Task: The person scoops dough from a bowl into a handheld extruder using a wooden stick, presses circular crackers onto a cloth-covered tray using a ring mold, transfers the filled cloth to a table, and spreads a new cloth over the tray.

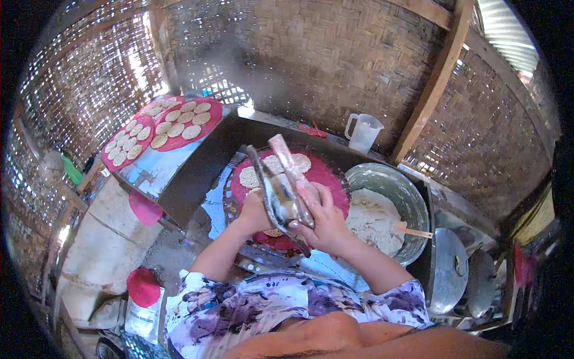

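Both hands hold a two-armed hand press (280, 185) above a round pink sheet (330, 173). One long arm of the press is dark; the other is pale and smeared. My left hand (256, 214) closes round the dark arm's side, its fingers partly hidden behind it. On the right, my right hand (324, 222) grips the pale arm, thumb and fingers curled around it. Several pale, rough-textured dough discs (249, 178) lie on the sheet beneath, partly covered by the press. To the right stands a large metal basin (418, 209) of white dough (376, 218), a wooden-handled utensil (414, 231) resting in it.
At the upper left, pink round sheets (200, 133) bearing several discs lie on a raised surface (156, 175). A translucent measuring jug (365, 133) stands behind the basin. Metal lids (448, 272) lean at right. Woven walls (335, 54) and a wooden post (435, 81) border the space.
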The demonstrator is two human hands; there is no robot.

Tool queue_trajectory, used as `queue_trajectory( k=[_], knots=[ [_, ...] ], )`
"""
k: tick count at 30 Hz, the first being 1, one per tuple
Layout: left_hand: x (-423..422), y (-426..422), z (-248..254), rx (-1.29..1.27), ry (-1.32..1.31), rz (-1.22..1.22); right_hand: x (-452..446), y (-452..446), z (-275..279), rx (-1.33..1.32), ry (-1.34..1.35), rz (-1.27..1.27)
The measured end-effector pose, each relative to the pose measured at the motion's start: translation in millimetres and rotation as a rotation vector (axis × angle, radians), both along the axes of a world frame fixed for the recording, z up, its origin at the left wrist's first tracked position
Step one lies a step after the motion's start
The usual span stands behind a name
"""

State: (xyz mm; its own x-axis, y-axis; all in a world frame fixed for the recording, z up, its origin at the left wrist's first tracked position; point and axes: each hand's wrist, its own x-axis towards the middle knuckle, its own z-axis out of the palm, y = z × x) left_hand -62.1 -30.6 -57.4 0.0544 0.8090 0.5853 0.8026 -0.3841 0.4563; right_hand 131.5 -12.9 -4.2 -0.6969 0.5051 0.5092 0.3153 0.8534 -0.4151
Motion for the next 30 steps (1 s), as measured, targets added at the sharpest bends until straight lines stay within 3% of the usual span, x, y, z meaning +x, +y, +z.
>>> queue_trajectory(
  k=[2, 3, 5, 7, 10, 12, 15, 23, 27, 30],
  knots=[
    [-1, -4, -10, -0.074, -0.259, -0.023, -3, 2, 4, -0.043, -0.035, 0.041],
    [-3, -16, 2, -0.247, -0.195, -0.01, -3, 6, 8, -0.078, -0.021, 0.12],
    [-18, -21, -19, -0.112, -0.418, -0.068, 1, 26, 4, -0.367, 0.148, 0.246],
    [-47, -31, -58, -0.118, -0.639, -0.046, 12, 58, -4, -0.466, 0.236, 0.152],
    [-123, -56, -118, -0.247, -0.996, -0.095, 55, 140, -66, -0.207, 0.034, -0.518],
    [-142, -69, -115, -0.201, -1.204, -0.073, 85, 180, -121, -0.27, -0.148, -0.76],
    [-153, -78, -108, -0.177, -1.291, -0.038, 87, 167, -120, -1.007, -0.029, -0.613],
    [-154, -87, -102, -0.192, -1.315, -0.012, 92, 140, -151, -1.228, 0.186, -0.464],
    [-151, -89, -103, -0.225, -1.312, 0.0, 82, 73, -133, -1.474, 0.456, -0.553],
    [-144, -79, -102, -0.254, -1.287, -0.013, 85, 45, -155, -1.688, 0.547, -0.341]
  ],
)
